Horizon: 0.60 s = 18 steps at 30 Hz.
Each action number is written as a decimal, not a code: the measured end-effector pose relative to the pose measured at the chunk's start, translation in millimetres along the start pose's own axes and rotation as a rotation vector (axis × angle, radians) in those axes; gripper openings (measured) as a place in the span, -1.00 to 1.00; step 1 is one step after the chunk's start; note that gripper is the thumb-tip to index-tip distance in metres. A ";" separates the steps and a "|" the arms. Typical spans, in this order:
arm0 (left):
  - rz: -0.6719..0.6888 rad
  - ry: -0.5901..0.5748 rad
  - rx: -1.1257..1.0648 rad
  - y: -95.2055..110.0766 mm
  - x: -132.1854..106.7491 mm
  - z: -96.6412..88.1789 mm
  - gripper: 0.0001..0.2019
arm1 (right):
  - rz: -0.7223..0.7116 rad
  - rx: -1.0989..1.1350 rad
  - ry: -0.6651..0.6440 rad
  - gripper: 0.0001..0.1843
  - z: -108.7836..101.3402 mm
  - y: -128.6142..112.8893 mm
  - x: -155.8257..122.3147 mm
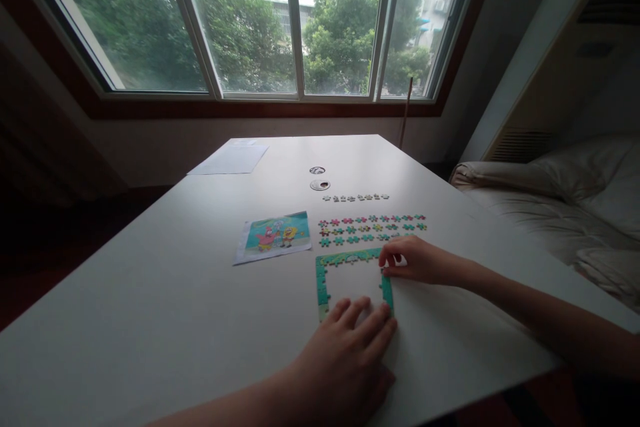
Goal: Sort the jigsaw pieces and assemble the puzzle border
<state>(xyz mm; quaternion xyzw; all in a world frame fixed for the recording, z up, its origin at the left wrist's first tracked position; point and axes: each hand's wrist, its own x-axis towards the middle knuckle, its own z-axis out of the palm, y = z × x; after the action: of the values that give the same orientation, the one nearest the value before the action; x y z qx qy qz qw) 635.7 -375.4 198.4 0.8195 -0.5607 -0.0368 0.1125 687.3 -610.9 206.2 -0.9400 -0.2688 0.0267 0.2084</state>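
A jigsaw puzzle border of joined green pieces lies on the white table, its middle showing bare tabletop. My left hand rests over the near side of the border with fingers stretched out, covering its lower edge. At the upper right corner, my right hand has its thumb and index finger curled onto a puzzle piece; the fingertips mostly hide it. Just beyond the border are rows of loose, colourful puzzle pieces, with a row of pale pieces farther off. To the left lies a picture sheet with cartoon figures.
Two round items lie on the far part of the white table. Papers are at its far left corner. A window stands behind the table, a thin stick leans near it, and a padded seat is to the right.
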 end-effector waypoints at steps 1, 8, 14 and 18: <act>-0.006 0.000 -0.007 0.4 0.4 -0.5 -0.53 | 0.005 -0.008 0.004 -0.89 -2.7 0.2 -0.8; -0.016 0.005 -0.017 0.6 1.2 -1.5 -0.59 | 0.120 0.003 -0.053 -0.87 -22.0 3.5 -12.0; -0.056 0.020 -0.004 3.8 3.9 1.2 -0.61 | 0.149 0.074 -0.090 -0.81 -8.8 2.1 -11.9; -0.044 0.013 0.005 4.1 5.7 -0.3 -0.59 | 0.165 0.127 -0.058 -0.74 -2.1 1.7 -9.5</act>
<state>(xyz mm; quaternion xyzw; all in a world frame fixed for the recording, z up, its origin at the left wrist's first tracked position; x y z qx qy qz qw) 634.1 -382.1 200.0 0.8322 -0.5418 -0.0328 0.1133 680.4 -617.9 206.9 -0.9427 -0.1943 0.0880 0.2567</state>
